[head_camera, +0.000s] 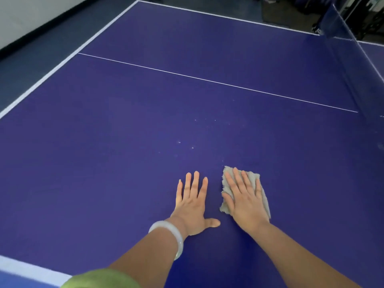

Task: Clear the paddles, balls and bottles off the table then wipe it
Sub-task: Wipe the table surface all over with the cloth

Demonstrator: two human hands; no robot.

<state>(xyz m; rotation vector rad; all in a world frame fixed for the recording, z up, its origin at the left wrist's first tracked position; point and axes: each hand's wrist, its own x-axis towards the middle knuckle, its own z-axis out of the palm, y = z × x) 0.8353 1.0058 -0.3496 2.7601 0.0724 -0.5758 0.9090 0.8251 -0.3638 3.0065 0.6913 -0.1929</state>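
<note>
The purple table-tennis table [128,129] fills the view, with white edge lines and a thin white centre line. My right hand [244,199] lies flat, fingers straight, pressing a beige cloth [264,197] onto the table near its middle. My left hand [192,204] rests flat on the bare surface just left of the cloth, fingers spread, a pale bangle on its wrist. A few small white specks [192,147] dot the surface beyond my hands. No paddles, balls or bottles show on the table.
The net [357,59] runs along the right side, with the table's other half behind it. Dark floor and a white wall lie past the left edge. Dark equipment stands at the top right beyond the table.
</note>
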